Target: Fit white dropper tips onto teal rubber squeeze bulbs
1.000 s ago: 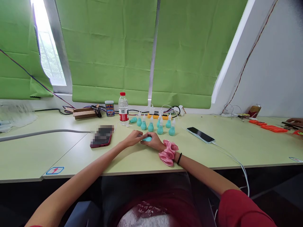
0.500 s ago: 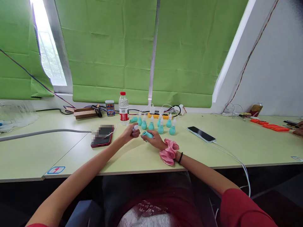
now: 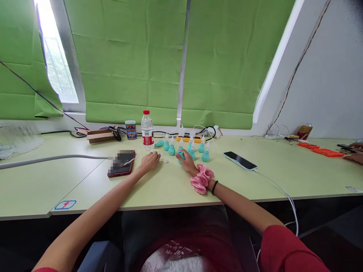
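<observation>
My right hand [image 3: 187, 163] is closed around a teal squeeze bulb [image 3: 180, 155], its open mouth uppermost and no nozzle on it. Fingers curled and palm down, my left hand [image 3: 151, 161] is low over the table, with a small whitish plastic piece [image 3: 153, 151] at its fingertips, partly hidden. Between the hands a small white cap-like piece [image 3: 165, 161] lies on the table. Just beyond them stand several teal bulbs with clear pointed nozzles [image 3: 205, 154], and one teal bulb without a nozzle [image 3: 159, 143] lies on its side.
Behind my left hand stands a red-capped water bottle [image 3: 147, 132], beside a printed can [image 3: 131, 130]. A red-edged phone [image 3: 121, 163] lies left; another phone [image 3: 240, 161] with a cable lies right. An orange power strip [image 3: 190, 139] is at the back. Another person's hand [image 3: 354, 156] shows far right.
My left hand has moved slightly left and turned palm down. A small white piece now lies on the table between the hands. My right hand has turned the teal bulb upright, toward the others.
</observation>
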The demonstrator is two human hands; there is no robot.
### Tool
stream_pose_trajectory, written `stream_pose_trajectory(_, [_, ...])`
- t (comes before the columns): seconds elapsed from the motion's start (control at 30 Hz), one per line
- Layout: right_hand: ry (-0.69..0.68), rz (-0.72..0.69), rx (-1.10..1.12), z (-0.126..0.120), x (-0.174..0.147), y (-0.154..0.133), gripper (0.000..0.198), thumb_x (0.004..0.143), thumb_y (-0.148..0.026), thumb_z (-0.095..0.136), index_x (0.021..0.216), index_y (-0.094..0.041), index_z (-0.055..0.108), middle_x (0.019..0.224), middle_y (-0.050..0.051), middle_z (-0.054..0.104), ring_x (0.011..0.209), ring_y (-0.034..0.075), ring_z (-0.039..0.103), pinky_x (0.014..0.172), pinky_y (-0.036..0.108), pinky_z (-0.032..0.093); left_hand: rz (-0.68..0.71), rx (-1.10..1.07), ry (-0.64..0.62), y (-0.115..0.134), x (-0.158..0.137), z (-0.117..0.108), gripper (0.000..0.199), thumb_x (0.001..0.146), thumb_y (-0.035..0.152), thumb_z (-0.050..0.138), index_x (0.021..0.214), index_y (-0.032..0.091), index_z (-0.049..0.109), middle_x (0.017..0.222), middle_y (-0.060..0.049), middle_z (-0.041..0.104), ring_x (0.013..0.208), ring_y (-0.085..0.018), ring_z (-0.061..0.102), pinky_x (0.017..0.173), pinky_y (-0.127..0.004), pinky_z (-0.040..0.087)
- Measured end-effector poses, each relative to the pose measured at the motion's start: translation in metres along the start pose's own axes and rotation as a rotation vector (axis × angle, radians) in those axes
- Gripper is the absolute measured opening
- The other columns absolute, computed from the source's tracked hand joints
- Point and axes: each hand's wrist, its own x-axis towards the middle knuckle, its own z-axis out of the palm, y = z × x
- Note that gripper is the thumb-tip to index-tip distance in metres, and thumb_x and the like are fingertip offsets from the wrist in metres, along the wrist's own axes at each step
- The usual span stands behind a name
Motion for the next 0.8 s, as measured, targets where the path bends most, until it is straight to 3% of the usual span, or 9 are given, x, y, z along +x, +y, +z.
stream_pose_trajectory(0.13, [-0.018,-0.038,-0.074,-0.001,0.002,0.005,0.025,0.080,-0.041,0.040,0.087,-0.019,0.051,0.087,0.004,0.049,0.087,0.016,0.043,0.083,0.030,0.031,-0.043,-0.005,-0.076,0.004,-0.001,0.000,0.032,0.084,0.030,0.022,0.090,0.015,0.050,0.093,-0.014,0.056,0.087,-0.025,0.055,0.068,-0.032,0.038])
stream_pose_trajectory(0.3, [-0.042,-0.016,-0.119,-0.002,0.001,0.000,0.030,0.080,-0.044,0.041,0.097,-0.023,0.053,0.088,0.004,0.046,0.089,0.018,0.041,0.086,0.032,0.031,-0.024,-0.143,0.143,0.009,-0.003,-0.006,0.028,0.081,0.026,0.029,0.101,0.017,0.047,0.097,-0.011,0.050,0.088,-0.022,0.052,0.073,-0.033,0.038])
stream_pose_trajectory(0.4, [-0.069,-0.025,-0.095,-0.003,0.001,-0.003,0.031,0.079,-0.044,0.043,0.101,-0.025,0.054,0.090,0.004,0.045,0.090,0.017,0.042,0.086,0.032,0.032,0.139,-0.258,0.223,0.011,-0.003,-0.006,0.031,0.078,0.029,0.038,0.107,0.019,0.044,0.102,-0.008,0.046,0.097,-0.022,0.045,0.083,-0.036,0.034])
stream_pose_trajectory(0.5, [-0.102,-0.034,-0.026,-0.003,0.002,0.000,0.029,0.079,-0.041,0.044,0.099,-0.023,0.055,0.091,0.004,0.047,0.086,0.016,0.045,0.080,0.030,0.035,0.323,-0.299,0.195,0.013,-0.003,0.000,0.040,0.075,0.038,0.045,0.113,0.023,0.043,0.110,-0.008,0.041,0.105,-0.025,0.037,0.091,-0.040,0.028])
stream_pose_trajectory(0.63, [-0.049,-0.013,0.007,0.000,0.004,0.011,0.026,0.075,-0.036,0.050,0.095,-0.020,0.056,0.090,0.004,0.051,0.079,0.014,0.048,0.069,0.026,0.040,0.403,-0.317,0.123,0.013,-0.005,0.010,0.043,0.076,0.040,0.045,0.117,0.029,0.041,0.123,-0.007,0.032,0.111,-0.027,0.029,0.091,-0.044,0.025])
stream_pose_trajectory(0.8, [-0.071,-0.075,-0.061,0.002,0.002,0.009,0.032,0.068,-0.027,0.056,0.099,-0.020,0.053,0.095,0.003,0.054,0.083,0.015,0.050,0.074,0.028,0.040,0.456,-0.290,-0.016,0.008,-0.002,0.014,0.028,0.080,0.024,0.038,0.104,0.023,0.052,0.106,-0.008,0.047,0.102,-0.023,0.039,0.090,-0.040,0.027])
